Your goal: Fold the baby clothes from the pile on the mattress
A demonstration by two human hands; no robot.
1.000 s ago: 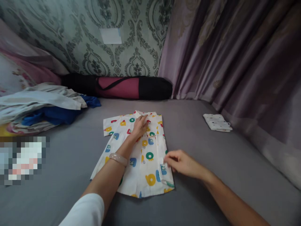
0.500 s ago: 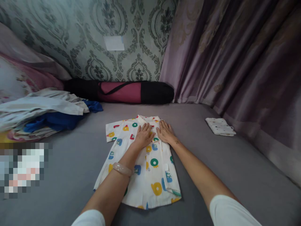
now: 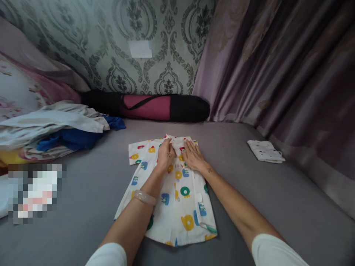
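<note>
A small white shirt (image 3: pixel 177 199) printed with red, yellow, green and blue shapes lies flat on the grey bed sheet (image 3: pixel 83 192). Its right side is folded in over the front, and its left sleeve sticks out to the left. My left hand (image 3: pixel 165 155) rests with fingers stretched flat on the shirt just below the collar. My right hand (image 3: pixel 192 155) lies flat beside it on the collar's right side, fingers spread. A pale bangle sits on my left wrist. Neither hand holds anything.
A heap of white and blue clothes (image 3: pixel 55 129) lies at the left. A rolled pink mat in a black bag (image 3: pixel 146 107) runs along the wall. A small folded white cloth (image 3: pixel 264 150) sits at the right, near the purple curtains (image 3: pixel 277 74).
My right hand left the shirt's lower right edge and came up to the collar, lying flat beside my left hand. Both hands then shifted slightly on the collar area.
</note>
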